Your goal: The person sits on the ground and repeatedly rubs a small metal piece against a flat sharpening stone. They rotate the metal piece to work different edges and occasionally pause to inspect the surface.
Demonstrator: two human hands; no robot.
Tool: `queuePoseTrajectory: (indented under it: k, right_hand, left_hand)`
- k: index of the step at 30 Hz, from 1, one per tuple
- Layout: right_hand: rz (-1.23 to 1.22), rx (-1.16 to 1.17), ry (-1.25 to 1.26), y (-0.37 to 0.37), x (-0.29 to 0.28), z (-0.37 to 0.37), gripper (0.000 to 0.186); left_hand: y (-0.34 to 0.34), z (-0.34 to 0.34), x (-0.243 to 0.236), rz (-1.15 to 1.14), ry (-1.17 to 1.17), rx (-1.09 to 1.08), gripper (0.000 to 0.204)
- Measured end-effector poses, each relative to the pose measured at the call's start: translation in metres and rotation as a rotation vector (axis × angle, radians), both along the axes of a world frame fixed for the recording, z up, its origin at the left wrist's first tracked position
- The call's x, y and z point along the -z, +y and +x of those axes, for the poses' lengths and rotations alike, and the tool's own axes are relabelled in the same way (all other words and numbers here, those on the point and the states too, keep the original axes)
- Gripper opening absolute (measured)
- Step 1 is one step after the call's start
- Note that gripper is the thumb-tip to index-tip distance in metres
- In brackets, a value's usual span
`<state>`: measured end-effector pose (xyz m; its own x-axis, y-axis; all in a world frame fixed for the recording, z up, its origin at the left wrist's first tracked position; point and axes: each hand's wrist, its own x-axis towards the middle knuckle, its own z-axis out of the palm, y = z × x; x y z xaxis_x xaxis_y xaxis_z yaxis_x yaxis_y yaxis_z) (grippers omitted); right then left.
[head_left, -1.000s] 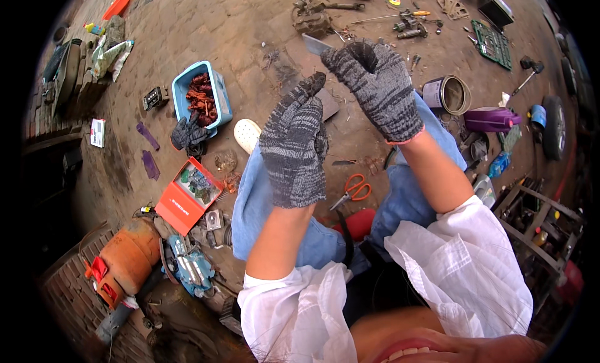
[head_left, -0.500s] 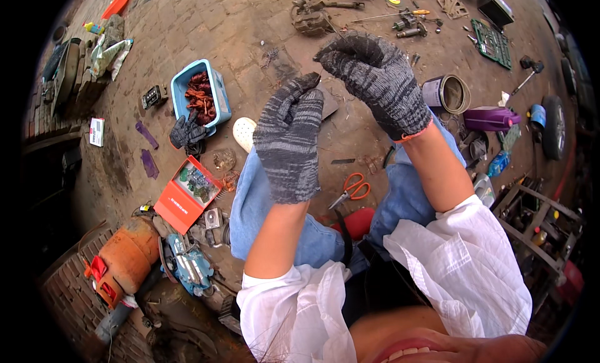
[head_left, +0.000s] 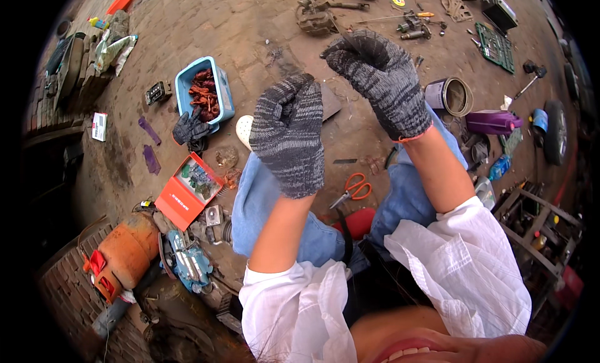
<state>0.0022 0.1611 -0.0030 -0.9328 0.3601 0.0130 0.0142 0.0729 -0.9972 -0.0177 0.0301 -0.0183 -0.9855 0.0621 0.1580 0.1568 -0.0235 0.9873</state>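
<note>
Both my hands wear grey and black knitted gloves and are raised over my knees. My left hand point(head_left: 287, 135) has its fingers curled and pressed together at the tips. Higher and to the right, my right hand point(head_left: 380, 85) is bent in a pinch, its fingertips pointing left. Whatever either hand holds, if anything, is too small or hidden to make out. The two hands are apart. Below them, orange-handled scissors point(head_left: 356, 189) lie on the ground between my legs. A flat grey plate point(head_left: 331, 101) shows partly behind the hands.
At left stand a blue plastic bin point(head_left: 224, 95) of copper-coloured wire coils, dark gloves point(head_left: 189, 129) at its edge, and a red box point(head_left: 178, 203) of small parts. An orange gas cylinder point(head_left: 128, 250) lies lower left. To the right are a metal can point(head_left: 437, 95), purple jug point(head_left: 490, 121) and green tool case point(head_left: 495, 47).
My left hand has turned slightly, its fingertips drawing back to the left, away from the right hand. The right hand has shifted a little to the right. The view has moved slightly.
</note>
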Motion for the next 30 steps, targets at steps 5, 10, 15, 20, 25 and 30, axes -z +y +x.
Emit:
queuePoseTrajectory:
  k: [5,10,15,20,25,30]
  right_hand:
    - [0.065,0.046,0.002,0.002,0.005,0.002,0.022]
    - [0.020,0.034,0.078,0.006,0.010,0.003,0.022]
    - [0.092,0.056,0.049,0.002,0.013,0.005,0.023]
    - [0.094,0.061,0.135,0.009,0.019,0.003,0.019]
    - [0.183,-0.094,-0.025,0.027,-0.003,0.001,0.013]
    - [0.217,-0.219,0.065,0.039,0.006,-0.001,0.013]
  left_hand:
    - [0.003,0.002,0.003,0.023,0.010,0.011,0.015]
    - [0.002,0.002,-0.002,-0.006,-0.009,0.044,0.015]
    - [0.002,0.000,-0.005,-0.102,-0.020,0.037,0.013]
    - [0.003,-0.007,0.001,-0.089,-0.038,0.159,0.014]
    - [-0.006,-0.012,-0.003,0.299,-0.415,0.456,0.024]
    - [-0.009,-0.013,0.018,0.576,-0.733,0.655,0.036]
